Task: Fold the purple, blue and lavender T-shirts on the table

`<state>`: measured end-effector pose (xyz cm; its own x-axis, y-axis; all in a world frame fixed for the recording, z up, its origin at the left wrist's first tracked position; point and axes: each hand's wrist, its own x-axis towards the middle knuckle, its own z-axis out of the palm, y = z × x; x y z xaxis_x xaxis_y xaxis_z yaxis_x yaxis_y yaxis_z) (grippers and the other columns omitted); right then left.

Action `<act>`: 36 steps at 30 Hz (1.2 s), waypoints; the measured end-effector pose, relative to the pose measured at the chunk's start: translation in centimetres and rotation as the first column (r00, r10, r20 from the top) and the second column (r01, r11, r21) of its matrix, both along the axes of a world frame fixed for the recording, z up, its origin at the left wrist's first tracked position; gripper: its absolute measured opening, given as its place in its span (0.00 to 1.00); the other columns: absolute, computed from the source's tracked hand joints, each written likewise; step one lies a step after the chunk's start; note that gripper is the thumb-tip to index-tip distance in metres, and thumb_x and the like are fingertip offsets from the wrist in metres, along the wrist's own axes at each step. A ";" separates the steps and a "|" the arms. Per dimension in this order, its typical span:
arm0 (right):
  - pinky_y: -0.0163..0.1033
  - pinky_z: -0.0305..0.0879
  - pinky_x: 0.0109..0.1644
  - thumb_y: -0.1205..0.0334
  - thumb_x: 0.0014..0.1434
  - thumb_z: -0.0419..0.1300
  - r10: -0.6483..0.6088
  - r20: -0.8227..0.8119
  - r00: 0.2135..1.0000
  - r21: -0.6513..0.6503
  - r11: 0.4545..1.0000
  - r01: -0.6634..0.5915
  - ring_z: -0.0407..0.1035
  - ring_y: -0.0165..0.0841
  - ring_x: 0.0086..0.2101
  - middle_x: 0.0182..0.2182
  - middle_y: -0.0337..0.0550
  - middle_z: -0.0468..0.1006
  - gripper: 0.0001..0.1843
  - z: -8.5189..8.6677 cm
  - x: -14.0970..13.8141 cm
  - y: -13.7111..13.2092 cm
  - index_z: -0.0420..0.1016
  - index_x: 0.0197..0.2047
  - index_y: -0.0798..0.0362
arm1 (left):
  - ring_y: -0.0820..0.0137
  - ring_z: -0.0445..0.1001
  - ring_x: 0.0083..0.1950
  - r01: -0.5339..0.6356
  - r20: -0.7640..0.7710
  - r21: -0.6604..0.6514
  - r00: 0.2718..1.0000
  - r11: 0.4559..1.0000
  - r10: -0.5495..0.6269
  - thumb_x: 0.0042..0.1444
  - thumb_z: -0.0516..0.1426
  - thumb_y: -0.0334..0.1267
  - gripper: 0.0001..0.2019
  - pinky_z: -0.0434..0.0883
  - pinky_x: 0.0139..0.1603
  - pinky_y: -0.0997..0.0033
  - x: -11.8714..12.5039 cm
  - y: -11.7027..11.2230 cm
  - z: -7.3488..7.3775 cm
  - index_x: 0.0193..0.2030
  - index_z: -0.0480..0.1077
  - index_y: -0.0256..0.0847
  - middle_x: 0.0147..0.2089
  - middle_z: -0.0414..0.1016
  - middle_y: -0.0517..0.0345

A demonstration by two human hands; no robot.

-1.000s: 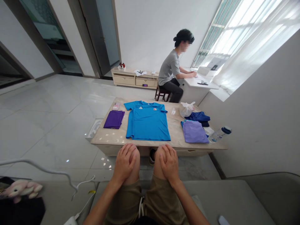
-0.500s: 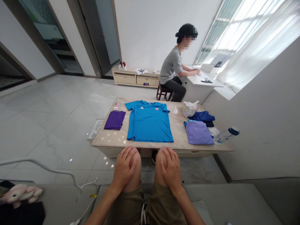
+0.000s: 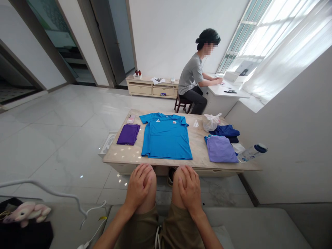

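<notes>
My left hand (image 3: 139, 186) rests on my left knee, fingers stretched over it and holding nothing. On the other knee lies my right hand (image 3: 190, 188), its fingers spread and also without any object. Just beyond my knees, a blue T-shirt (image 3: 167, 138) is laid out flat on the low table (image 3: 199, 147), its collar towards the far side. To its left sits a folded purple garment (image 3: 128, 134). A folded lavender garment (image 3: 222, 148) lies at the right, on top of other folded clothes. Neither hand touches any clothing.
Beside the clothes are a clear water bottle (image 3: 252, 153), a white plastic bag (image 3: 211, 121), dark blue clothing (image 3: 225, 130) and a pink phone (image 3: 131, 119). Another person (image 3: 193, 74) sits at a white desk (image 3: 228, 90). A plush toy (image 3: 27, 212) lies on the sofa (image 3: 246, 226).
The view has shifted slightly, so the table and room appear a little lower and further right. Both hands stay on the knees, and the clothes have not moved.
</notes>
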<state>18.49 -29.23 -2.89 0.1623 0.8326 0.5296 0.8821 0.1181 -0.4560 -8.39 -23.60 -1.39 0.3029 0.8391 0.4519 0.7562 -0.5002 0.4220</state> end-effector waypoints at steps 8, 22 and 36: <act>0.58 0.65 0.70 0.55 0.77 0.54 0.005 0.001 1.000 -0.004 1.000 -0.005 0.64 0.48 0.67 0.68 0.53 0.73 0.23 -0.1 0.3 -0.1 0.73 0.70 0.51 | 0.55 0.72 0.74 -0.009 0.000 -0.007 1.000 1.000 0.009 0.75 0.53 0.40 0.19 0.71 0.75 0.46 -0.2 0.0 -0.2 0.67 0.77 0.47 0.70 0.78 0.51; 0.59 0.65 0.70 0.55 0.78 0.54 0.009 0.010 1.000 0.015 1.000 -0.010 0.64 0.48 0.67 0.68 0.53 0.73 0.23 -0.4 0.7 0.0 0.73 0.70 0.51 | 0.55 0.71 0.73 0.017 -0.023 -0.003 1.000 1.000 -0.017 0.74 0.53 0.39 0.18 0.71 0.74 0.47 -0.2 0.2 -0.1 0.66 0.76 0.47 0.70 0.78 0.53; 0.59 0.66 0.69 0.55 0.77 0.55 0.042 -0.005 0.999 0.006 0.999 -0.042 0.66 0.48 0.65 0.67 0.52 0.75 0.23 -0.2 1.0 0.2 0.73 0.70 0.50 | 0.55 0.73 0.72 -0.004 -0.006 -0.009 1.000 1.000 0.004 0.74 0.53 0.40 0.18 0.72 0.73 0.47 0.0 0.2 0.0 0.65 0.77 0.47 0.68 0.79 0.52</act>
<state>19.47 -29.04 -3.13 0.1300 0.8357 0.5337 0.8739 0.1577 -0.4597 -8.35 -23.37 -1.36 0.3021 0.8445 0.4423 0.7608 -0.4931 0.4220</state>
